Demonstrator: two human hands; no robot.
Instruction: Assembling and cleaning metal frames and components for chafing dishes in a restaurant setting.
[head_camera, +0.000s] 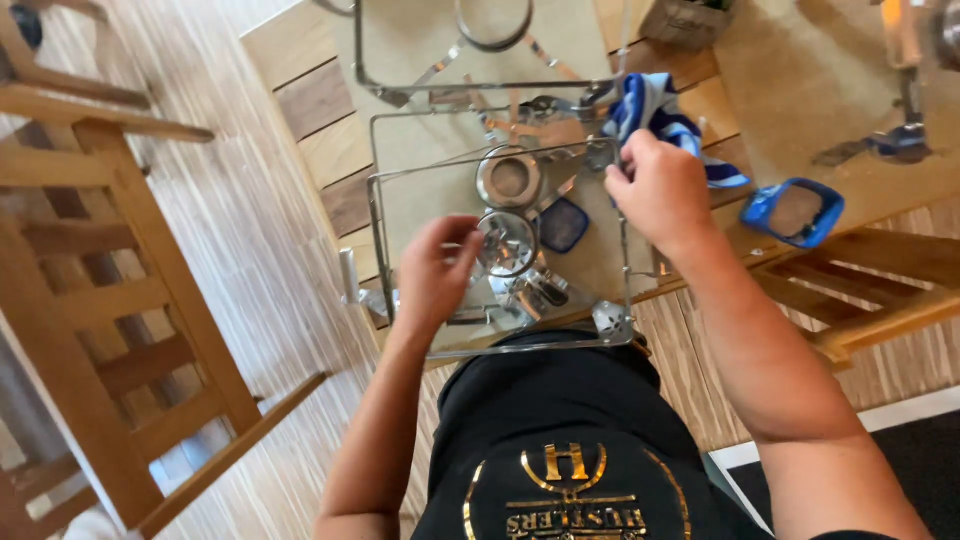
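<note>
A person stands over a wooden table (320, 110) and looks down at a clear glass box (400, 215) with thin metal edges. The box rests on the near part of the table, right in front of the person's black shirt (560, 430).

The left hand (435, 270) is at the near left side of the box. Its fingers (462, 232) are curled and reach toward a small round glass lens in a metal ring (507, 243), and they seem to touch its rim. It is hard to tell if the hand really grips the ring, because the glass is shiny and mixes things up.

The right hand (660, 190) is at the far right corner of the box. Its fingers are clenched around a blue and white cloth (655, 115), which is pressed against the glass there.

Inside or under the box there is a second round metal ring (508, 178), just behind the first one. A small dark blue square piece (563, 225) lies just beside the rings.

A blue framed piece of glass (795, 212) lies on the table to the right, well apart from the box. A larger metal frame with a ring (495, 25) sits farther back on the table. A wooden chair (110, 300) stands on the striped floor (250, 250) to the left.
</note>
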